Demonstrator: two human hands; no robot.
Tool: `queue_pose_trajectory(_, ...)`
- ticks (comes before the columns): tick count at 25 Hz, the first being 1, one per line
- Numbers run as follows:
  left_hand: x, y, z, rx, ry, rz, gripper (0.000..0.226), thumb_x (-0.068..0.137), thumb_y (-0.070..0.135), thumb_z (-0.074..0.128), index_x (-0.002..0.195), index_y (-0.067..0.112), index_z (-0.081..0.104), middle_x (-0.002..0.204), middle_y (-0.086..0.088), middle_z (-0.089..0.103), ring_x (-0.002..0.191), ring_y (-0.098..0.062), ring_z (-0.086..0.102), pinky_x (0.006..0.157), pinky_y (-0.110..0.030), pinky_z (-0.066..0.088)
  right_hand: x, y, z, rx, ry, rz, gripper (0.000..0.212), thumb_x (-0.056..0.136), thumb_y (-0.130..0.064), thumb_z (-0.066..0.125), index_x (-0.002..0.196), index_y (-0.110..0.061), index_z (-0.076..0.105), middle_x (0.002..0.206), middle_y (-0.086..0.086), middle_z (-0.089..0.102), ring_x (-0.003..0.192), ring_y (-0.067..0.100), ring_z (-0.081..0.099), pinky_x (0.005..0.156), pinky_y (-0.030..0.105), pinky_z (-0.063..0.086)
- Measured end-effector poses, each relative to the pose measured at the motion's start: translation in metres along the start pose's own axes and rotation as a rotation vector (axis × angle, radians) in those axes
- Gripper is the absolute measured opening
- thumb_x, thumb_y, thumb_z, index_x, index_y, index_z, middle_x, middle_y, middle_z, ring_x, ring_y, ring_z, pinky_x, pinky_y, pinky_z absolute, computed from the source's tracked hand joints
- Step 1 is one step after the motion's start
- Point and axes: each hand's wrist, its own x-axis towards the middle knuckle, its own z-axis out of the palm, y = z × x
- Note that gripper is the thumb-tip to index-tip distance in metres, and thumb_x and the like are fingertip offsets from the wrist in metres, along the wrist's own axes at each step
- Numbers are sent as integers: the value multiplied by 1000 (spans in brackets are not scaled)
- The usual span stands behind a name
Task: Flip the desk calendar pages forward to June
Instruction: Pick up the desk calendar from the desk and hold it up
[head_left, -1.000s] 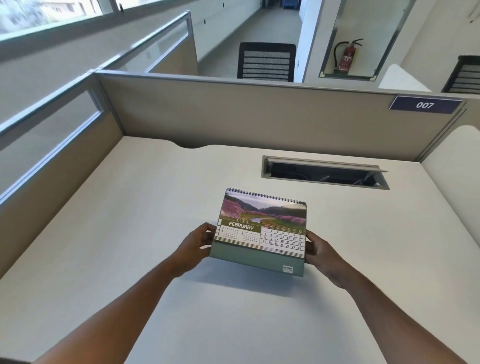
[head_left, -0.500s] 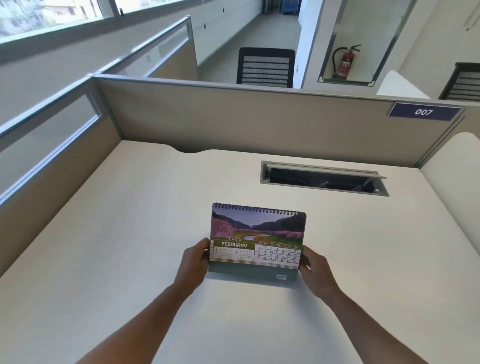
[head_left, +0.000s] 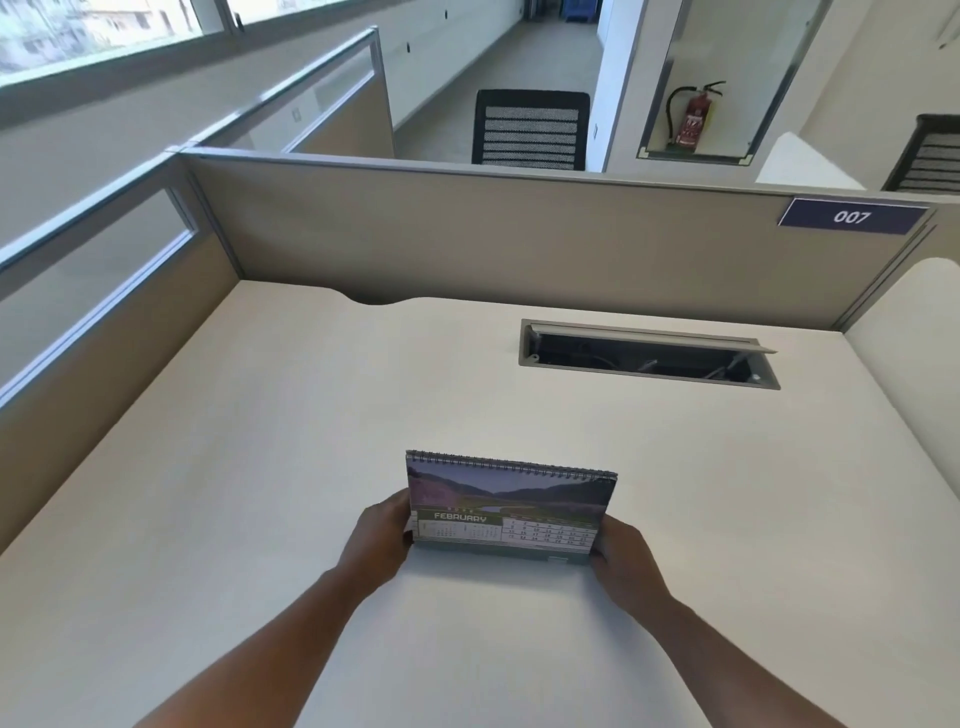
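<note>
Low in the centre of the frame, the calendar (head_left: 509, 506) stands on the desk (head_left: 260, 441), showing February. The left hand (head_left: 382, 535) and right hand (head_left: 621, 556) clasp its side edges, probably steadying it for flipping.
</note>
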Motion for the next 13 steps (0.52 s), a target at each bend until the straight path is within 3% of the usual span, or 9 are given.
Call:
queue_pose_trajectory(2, 0, -4, -2, 121, 17, 31, 44, 79, 12, 72, 118, 31, 63, 115, 3, 70, 103, -24, 62, 79, -34, 49, -1, -3, 5, -14, 13, 44, 41, 86, -3, 57, 115, -26, 73, 109, -17, 74, 96, 10, 68, 74, 16, 52)
queue_pose_trajectory(4, -1, -8, -2, 171, 20, 28, 46, 80, 22, 75, 122, 35, 61, 121, 7, 67, 111, -22, 56, 84, -36, 46, -3, -3, 8, -25, 61, 55, 43, 83, -1, 57, 113, -26, 73, 109, -11, 74, 97, 16, 68, 71, 16, 47)
queue_pose_trajectory(8, -2, -11, -7, 210, 11, 15, 45, 81, 31, 75, 124, 41, 63, 128, 13, 58, 120, -21, 48, 86, -37, 43, -9, 7, 8, -163, 131, -89, 37, 80, -1, 72, 111, -21, 80, 115, -7, 72, 104, 17, 61, 78, 20, 44)
queue_pose_trajectory(13, -14, -10, -3, 306, 20, 33, 35, 88, 26, 67, 121, 38, 66, 131, 8, 55, 123, -24, 46, 90, -39, 42, -20, 16, 6, -201, 176, -160, 34, 78, 7, 73, 98, -19, 81, 111, -7, 72, 107, 15, 54, 76, 27, 54)
